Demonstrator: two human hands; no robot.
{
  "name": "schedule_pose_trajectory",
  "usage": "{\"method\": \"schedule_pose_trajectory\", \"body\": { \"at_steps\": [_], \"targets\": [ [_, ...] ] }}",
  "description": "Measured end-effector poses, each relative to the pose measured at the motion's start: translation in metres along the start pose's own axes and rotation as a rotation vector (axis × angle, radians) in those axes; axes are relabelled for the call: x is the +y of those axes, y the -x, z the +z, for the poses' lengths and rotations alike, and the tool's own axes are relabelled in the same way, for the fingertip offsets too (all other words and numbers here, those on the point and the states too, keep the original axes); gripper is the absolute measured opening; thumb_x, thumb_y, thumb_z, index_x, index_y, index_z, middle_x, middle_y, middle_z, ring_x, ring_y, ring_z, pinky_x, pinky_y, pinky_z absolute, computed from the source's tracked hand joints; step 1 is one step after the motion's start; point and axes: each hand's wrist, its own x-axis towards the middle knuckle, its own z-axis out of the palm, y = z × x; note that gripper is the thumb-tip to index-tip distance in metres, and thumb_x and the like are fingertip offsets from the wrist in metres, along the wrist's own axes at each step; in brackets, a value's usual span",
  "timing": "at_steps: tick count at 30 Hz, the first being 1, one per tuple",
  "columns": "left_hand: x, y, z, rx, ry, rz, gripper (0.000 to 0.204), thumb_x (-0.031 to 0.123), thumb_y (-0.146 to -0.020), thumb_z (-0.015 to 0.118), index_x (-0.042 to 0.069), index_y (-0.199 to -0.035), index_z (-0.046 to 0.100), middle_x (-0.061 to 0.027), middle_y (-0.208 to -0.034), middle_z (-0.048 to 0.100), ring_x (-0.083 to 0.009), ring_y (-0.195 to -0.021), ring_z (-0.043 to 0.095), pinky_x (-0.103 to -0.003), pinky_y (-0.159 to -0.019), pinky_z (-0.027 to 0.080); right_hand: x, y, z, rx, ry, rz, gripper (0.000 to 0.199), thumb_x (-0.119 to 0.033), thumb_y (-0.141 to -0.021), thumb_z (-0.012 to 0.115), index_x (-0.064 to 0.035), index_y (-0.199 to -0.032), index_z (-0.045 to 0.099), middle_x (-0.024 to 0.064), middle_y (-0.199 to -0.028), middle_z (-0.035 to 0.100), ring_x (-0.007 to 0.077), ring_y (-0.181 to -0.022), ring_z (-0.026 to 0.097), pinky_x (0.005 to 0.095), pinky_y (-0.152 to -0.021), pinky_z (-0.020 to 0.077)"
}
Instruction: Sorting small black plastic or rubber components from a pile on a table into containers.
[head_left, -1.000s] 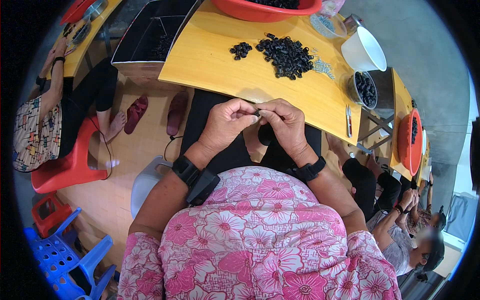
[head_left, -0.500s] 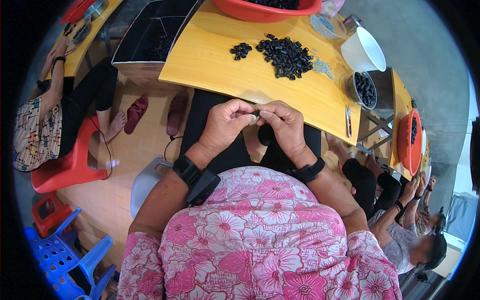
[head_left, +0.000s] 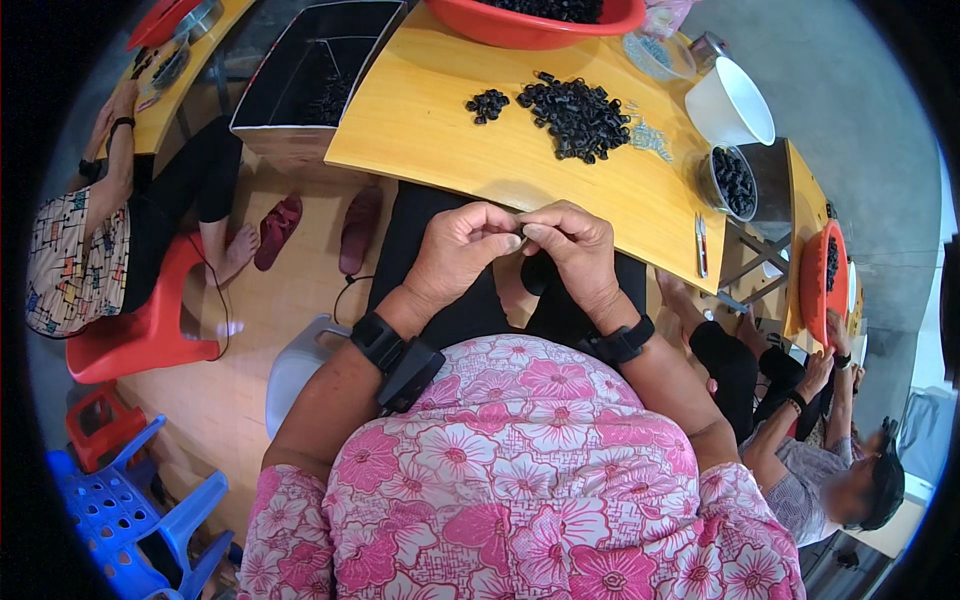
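Just off the table's near edge, my left hand (head_left: 462, 252) and my right hand (head_left: 574, 250) meet in front of my lap. Thumb and forefinger of each are pinched together on one small black part (head_left: 521, 230), mostly covered by the fingertips, so its exact shape cannot be made out. Beyond them on the yellow table (head_left: 430, 120) lies a large heap of small black plastic parts (head_left: 580, 118), with a smaller cluster of them (head_left: 488, 106) to its left. Small clear or silvery pieces (head_left: 650, 138) are scattered at the heap's right side.
A red basin (head_left: 540, 28) of black parts stands at the far edge. To the right are a white bowl (head_left: 728, 102), a clear tub of black parts (head_left: 732, 182) and a slim tool (head_left: 701, 245). Co-workers sit left and right; a black-lined box (head_left: 300, 75) adjoins the table's left.
The black part between my fingertips is now more hidden, and my fingers have shifted slightly on it. At right, a co-worker's hands have moved up to the red basin.
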Motion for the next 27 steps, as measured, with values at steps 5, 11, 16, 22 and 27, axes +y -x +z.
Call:
{"method": "schedule_pose_trajectory", "body": {
  "at_steps": [5,11,16,22,27],
  "targets": [
    [0.004,0.001,0.001,0.033,0.005,-0.030,0.009,0.001,-0.087,0.063,-0.001,-0.096,0.063,-0.0010,-0.085,0.063,-0.0068,-0.078,0.058,-0.022,-0.073,0.048,-0.001,-0.001,0.001,0.012,0.321,-0.298,0.021,-0.003,-0.081,0.069,-0.0036,-0.102,0.070,0.0104,-0.085,0.065,0.0193,-0.076,0.063,0.0272,-0.069,0.0504],
    [0.003,-0.001,0.001,0.074,0.085,-0.074,0.007,0.002,-0.089,0.062,-0.001,-0.095,0.063,-0.0003,-0.085,0.063,-0.0067,-0.077,0.057,-0.021,-0.072,0.047,-0.007,0.001,0.003,-0.057,0.495,-0.359,0.036,-0.010,-0.076,0.075,-0.0075,-0.110,0.064,0.0128,-0.095,0.062,0.0259,-0.083,0.063,0.0323,-0.072,0.0509],
    [0.007,-0.003,0.003,0.071,0.097,-0.131,0.006,0.002,-0.088,0.063,-0.001,-0.093,0.065,-0.0002,-0.085,0.063,-0.0068,-0.079,0.057,-0.020,-0.073,0.047,-0.002,0.000,0.003,-0.050,0.578,-0.375,0.039,-0.013,-0.076,0.076,-0.0087,-0.112,0.059,0.0125,-0.097,0.061,0.0279,-0.086,0.063,0.0338,-0.074,0.0514],
    [0.005,-0.003,0.001,0.024,0.105,-0.065,0.028,0.003,-0.086,0.066,-0.001,-0.114,0.060,0.0019,-0.089,0.061,-0.0055,-0.081,0.056,-0.020,-0.074,0.047,-0.004,0.000,0.003,-0.061,0.567,-0.373,0.036,-0.010,-0.078,0.072,-0.0087,-0.112,0.059,0.0125,-0.097,0.061,0.0279,-0.086,0.063,0.0342,-0.073,0.0518],
    [0.010,-0.002,0.001,-0.102,0.054,-0.017,0.056,0.001,-0.080,0.072,0.001,-0.132,0.052,0.0021,-0.093,0.056,-0.0044,-0.081,0.052,-0.019,-0.075,0.046,-0.001,0.000,-0.001,-0.074,0.535,-0.353,0.036,-0.011,-0.080,0.070,-0.0075,-0.114,0.059,0.0120,-0.093,0.060,0.0259,-0.080,0.061,0.0326,-0.069,0.0500]
  ]
}}
